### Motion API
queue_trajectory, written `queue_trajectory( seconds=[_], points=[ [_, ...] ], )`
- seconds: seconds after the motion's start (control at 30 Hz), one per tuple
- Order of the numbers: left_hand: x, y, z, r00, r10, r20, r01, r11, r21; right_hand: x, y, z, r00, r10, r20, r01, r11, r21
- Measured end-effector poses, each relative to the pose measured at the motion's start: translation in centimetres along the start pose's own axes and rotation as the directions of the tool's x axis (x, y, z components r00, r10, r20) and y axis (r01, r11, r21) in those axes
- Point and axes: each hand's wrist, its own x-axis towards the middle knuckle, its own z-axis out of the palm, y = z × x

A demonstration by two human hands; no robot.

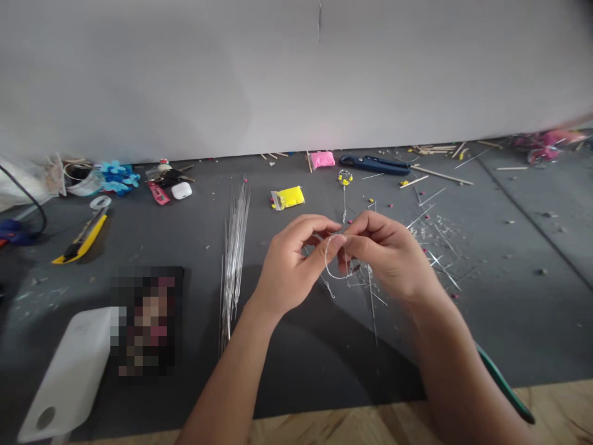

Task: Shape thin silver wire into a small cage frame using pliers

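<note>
Between my two hands is a thin silvery wire [327, 264] bent into a loop. My left hand [296, 256] pinches it between thumb and forefinger. The fingers of my right hand [386, 253] are closed on the same wire, the two thumbs nearly touching. Where the wire's ends go is hidden by the fingers. Just beyond the hands lies a twisted wire piece [344, 179] with yellow bits at its round top. Cut wire pieces [372, 303] are scattered beneath and right of my right hand.
A bundle of straight wires [235, 247] lies left of my hands. Yellow [291, 198] and pink [322, 159] packets and a dark blue cutter [375, 164] lie farther back. At left are a yellow cutter [83, 238] and a white power bank [69, 371]. A green handle [504, 383] shows beside my right forearm.
</note>
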Motion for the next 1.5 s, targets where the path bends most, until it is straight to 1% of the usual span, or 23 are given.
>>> queue_trajectory(
  seconds=[0.07,0.13,0.27,0.33,0.47,0.57,0.63,0.7,0.83,1.17,1.27,1.5],
  points=[
    [0.0,0.2,0.0,0.999,-0.037,-0.007,0.037,0.999,0.033,0.0,0.0,0.1,1.0,-0.008,-0.016,0.008,1.0,-0.005],
    [0.0,0.5,-0.1,0.994,-0.105,-0.012,0.106,0.992,0.07,0.0,0.0,0.3,1.0,-0.003,-0.03,0.003,1.0,-0.016],
    [0.0,0.9,-0.4,0.977,-0.211,-0.024,0.212,0.971,0.112,0.0,-0.1,0.6,0.998,0.01,-0.062,-0.015,0.996,-0.089],
    [0.1,0.9,-0.6,0.967,-0.253,-0.004,0.252,0.964,0.087,0.1,-0.1,0.7,0.997,0.004,-0.072,-0.013,0.992,-0.123],
    [0.2,0.6,-1.2,0.935,-0.344,0.091,0.345,0.939,0.003,0.2,0.1,0.7,0.996,-0.008,-0.088,-0.004,0.99,-0.139],
    [0.2,0.7,-1.4,0.918,-0.371,0.136,0.381,0.923,-0.056,0.3,0.3,0.7,0.996,-0.004,-0.091,-0.01,0.988,-0.155],
    [0.1,1.0,-1.4,0.911,-0.374,0.172,0.392,0.916,-0.082,0.3,0.5,0.6,0.995,-0.012,-0.098,-0.005,0.986,-0.164],
    [0.1,1.3,-1.2,0.912,-0.37,0.175,0.386,0.92,-0.068,0.4,0.6,0.6,0.994,-0.024,-0.108,0.006,0.986,-0.166],
    [-0.1,1.9,-1.1,0.924,-0.364,0.118,0.358,0.931,0.068,0.4,0.7,0.6,0.993,-0.025,-0.115,0.006,0.987,-0.163],
    [-0.4,2.8,-1.4,0.936,-0.342,0.079,0.302,0.9,0.314,0.4,0.6,0.9,0.995,-0.003,-0.099,-0.013,0.986,-0.165],
    [-0.5,2.9,-1.3,0.94,-0.332,0.076,0.289,0.897,0.334,0.3,0.6,1.0,0.995,-0.002,-0.102,-0.017,0.983,-0.182],
    [-0.6,3.3,-0.9,0.933,-0.357,0.035,0.329,0.891,0.313,0.2,0.4,1.1,0.994,-0.026,-0.104,0.003,0.978,-0.21]
  ],
)
